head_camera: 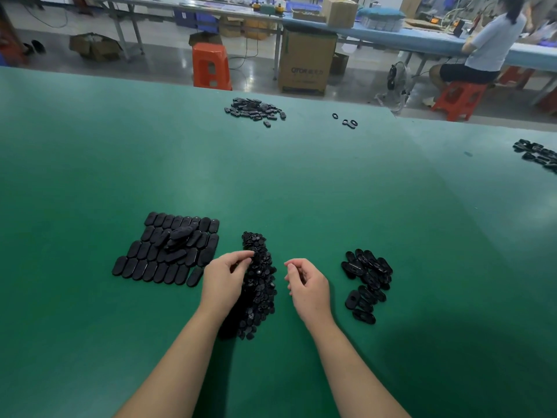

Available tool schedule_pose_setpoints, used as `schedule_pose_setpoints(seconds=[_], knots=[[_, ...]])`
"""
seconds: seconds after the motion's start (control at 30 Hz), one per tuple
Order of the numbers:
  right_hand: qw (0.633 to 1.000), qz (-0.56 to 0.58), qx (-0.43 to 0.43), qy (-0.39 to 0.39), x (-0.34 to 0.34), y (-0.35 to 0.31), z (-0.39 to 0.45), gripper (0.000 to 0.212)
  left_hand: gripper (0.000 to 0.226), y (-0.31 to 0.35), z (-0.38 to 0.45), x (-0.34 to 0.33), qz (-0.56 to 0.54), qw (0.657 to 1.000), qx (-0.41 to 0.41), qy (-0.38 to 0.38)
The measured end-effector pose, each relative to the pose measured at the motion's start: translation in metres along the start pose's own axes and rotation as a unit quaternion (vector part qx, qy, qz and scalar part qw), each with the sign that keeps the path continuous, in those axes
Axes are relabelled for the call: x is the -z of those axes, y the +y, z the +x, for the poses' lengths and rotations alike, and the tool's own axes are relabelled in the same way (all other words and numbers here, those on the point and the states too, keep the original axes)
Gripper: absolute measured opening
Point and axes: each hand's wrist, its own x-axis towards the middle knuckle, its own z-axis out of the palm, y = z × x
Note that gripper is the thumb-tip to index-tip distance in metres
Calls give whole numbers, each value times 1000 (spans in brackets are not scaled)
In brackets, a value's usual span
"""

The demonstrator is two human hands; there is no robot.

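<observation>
Left hand pinches at the one heap of small black pieces lying between the two hands; right hand hovers loosely curled, contents unclear; one tiled patch of oval covers left; one pile of oval frames right; three loose rings far off.

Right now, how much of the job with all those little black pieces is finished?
Done, it seems: rows of oval pieces lie neatly at the left, a few more on top. In hand: the left hand picks at the heap of small pieces; the right hand hovers loosely curled, with nothing seen in it. Left: that heap, the holed ovals on the right, and a far pile.
</observation>
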Motion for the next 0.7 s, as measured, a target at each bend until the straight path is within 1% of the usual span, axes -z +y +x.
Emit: schedule_pose_setpoints(seconds=[0.13,0.2,0.33,0.43,0.63,0.7], knots=[[1000,3,-3,-3,0,0,0,23,16,-9,-4,-8,-17,998,-4,56],[1000,1,-5,-5,0,0,-1,23,17,-11,-5,-9,-35,997,-3,67],[1000,-10,-5,-12,-1,-1,-1,24,17,-14,-1,-7,-34,998,11,45],[1000,-24,-6,-18,-1,-2,0,21,18,-15,6,-1,-62,997,39,32],[996,-26,-43,-78,16,-11,7,19,18,-14,12,5,-133,985,97,43],[994,-90,-20,-60,32,-13,14,17,17,-15,13,7,-157,980,112,43]])
